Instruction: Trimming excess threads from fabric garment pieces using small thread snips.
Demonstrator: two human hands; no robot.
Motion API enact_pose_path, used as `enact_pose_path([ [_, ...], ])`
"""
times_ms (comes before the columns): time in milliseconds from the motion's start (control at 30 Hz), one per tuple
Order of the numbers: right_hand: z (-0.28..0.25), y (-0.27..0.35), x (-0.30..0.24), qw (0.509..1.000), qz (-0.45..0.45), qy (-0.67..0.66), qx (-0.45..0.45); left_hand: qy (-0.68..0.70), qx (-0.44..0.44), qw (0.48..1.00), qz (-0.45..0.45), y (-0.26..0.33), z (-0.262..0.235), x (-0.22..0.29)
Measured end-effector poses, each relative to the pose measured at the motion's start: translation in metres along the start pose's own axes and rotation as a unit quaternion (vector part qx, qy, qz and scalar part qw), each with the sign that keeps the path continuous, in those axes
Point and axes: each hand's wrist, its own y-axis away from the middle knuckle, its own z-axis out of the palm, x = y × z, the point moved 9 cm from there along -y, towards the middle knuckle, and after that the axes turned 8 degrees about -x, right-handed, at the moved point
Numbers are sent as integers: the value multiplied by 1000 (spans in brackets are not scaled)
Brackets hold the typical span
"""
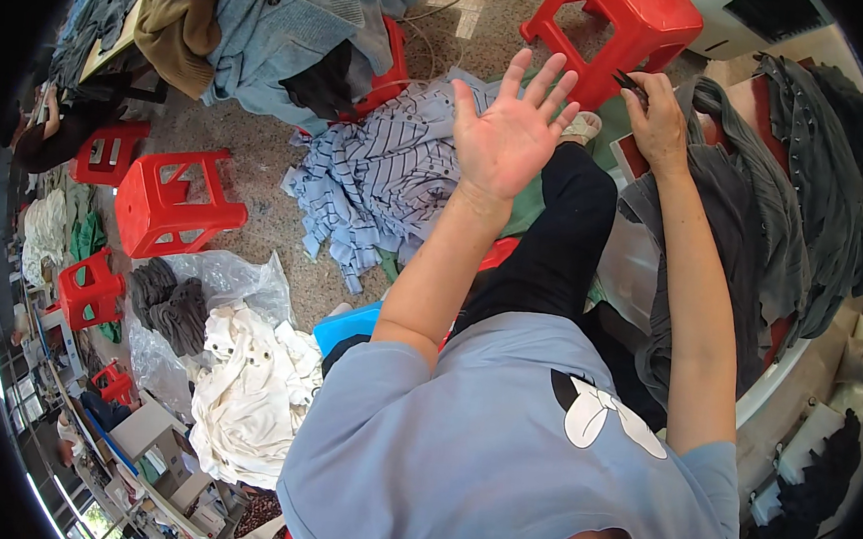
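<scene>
My left hand (507, 141) is raised with its palm up and fingers spread, and nothing lies in it. Below it is a heap of blue-and-white striped shirts (383, 173) on the floor. Over at the right, my right hand (661, 125) is closed around small black snips (625, 82), whose dark tips poke out beyond the fingers. Dark grey garments (743, 190) lie draped beside my right forearm, over a red-edged surface.
Red stools stand at the far side (624, 24) and to the left (174, 195). Blue and brown knitwear (288, 24) covers another stool. White garments (251, 387) and dark bundles (168, 303) rest on clear plastic at the left. A person's arm (48, 118) shows at the far left.
</scene>
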Motion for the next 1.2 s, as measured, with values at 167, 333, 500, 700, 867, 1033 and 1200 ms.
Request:
enact_pose_path([
  [167, 7, 2, -27, 997, -48, 61, 3, -263, 65, 962, 35, 10, -27, 24],
  [333, 31, 14, -26, 970, 117, -208, -54, -857, -5, 489, 162, 41, 32, 23],
  [500, 76, 41, -47, 804, 281, -496, -166, -903, -18, 394, 169, 60, 27, 13],
  [700, 91, 60, -50, 789, 293, -510, -177, -880, 35, 447, 157, 66, 16, 23],
  [867, 94, 67, -56, 829, 275, -455, -171, -875, 41, 455, 160, 64, 10, 23],
  [1033, 91, 74, -61, 848, 271, -423, -169, -906, 48, 374, 191, 67, 13, 22],
  [1200, 93, 76, -58, 856, 268, -409, -165, -919, 52, 343, 190, 67, 7, 23],
])
